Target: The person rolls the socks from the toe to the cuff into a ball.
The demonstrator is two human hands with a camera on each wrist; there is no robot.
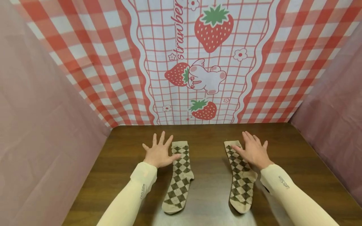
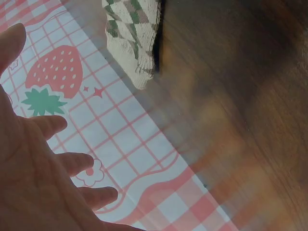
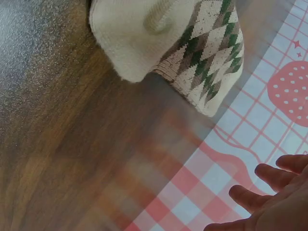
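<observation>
Two beige socks with dark diamond checks lie flat and apart on the table, cuffs toward the back. Beside the cuff of the left sock (image 1: 179, 175) is my left hand (image 1: 159, 154), fingers spread, its thumb overlapping that sock in the head view. My right hand (image 1: 254, 152) is over the upper right side of the right sock (image 1: 241, 185), fingers extended and thumb across the cuff. Both hands hold nothing. In the left wrist view, a sock end (image 2: 132, 43) shows beyond the palm. The right wrist view shows a checked sock (image 3: 211, 57) with its plain heel part.
The brown wooden table (image 1: 209, 188) ends at a red-and-white checked cloth (image 1: 113, 62) with strawberry prints, hanging behind it. Pink cloth (image 1: 42, 125) hangs on the left, and another pink drape (image 1: 333, 125) on the right.
</observation>
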